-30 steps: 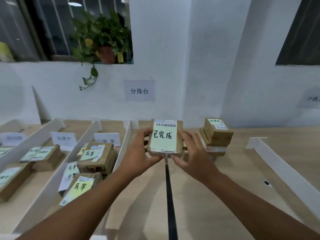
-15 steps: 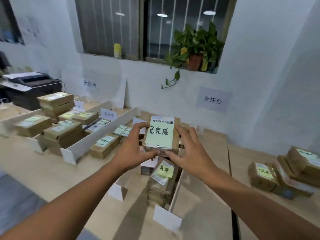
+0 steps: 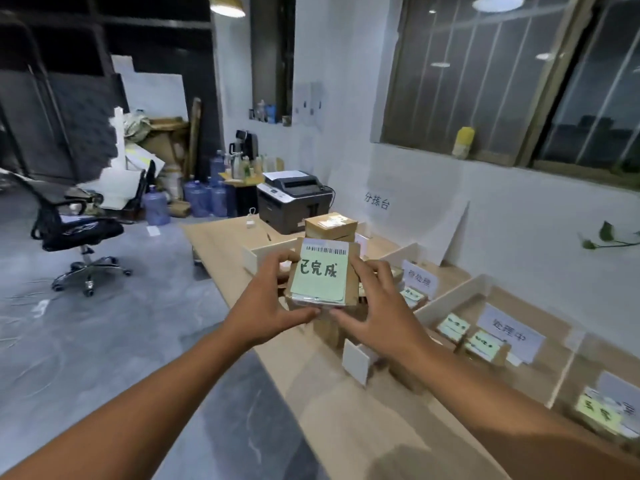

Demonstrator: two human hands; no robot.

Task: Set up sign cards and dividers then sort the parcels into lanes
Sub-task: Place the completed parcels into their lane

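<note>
I hold a small brown parcel [image 3: 323,275] with a pale green handwritten label and a barcode strip, lifted above the left end of the wooden sorting table [image 3: 349,427]. My left hand [image 3: 268,303] grips its left side and my right hand [image 3: 377,306] grips its right side. White dividers [image 3: 446,299] split the table into lanes running to the right. White sign cards [image 3: 509,332] stand in the lanes, another sign card [image 3: 419,278] farther back. Labelled parcels [image 3: 483,346] lie in those lanes. A stack of parcels [image 3: 330,225] sits beyond the held one.
A grey printer [image 3: 294,199] stands past the table's far end. An office chair [image 3: 74,226] and blue water jugs [image 3: 197,199] are on the grey floor to the left. A white wall with windows runs along the table's right side.
The view has swung far to the left, from the right end of the table toward its left end. Both hands have carried the parcel along, keeping the same grip.
</note>
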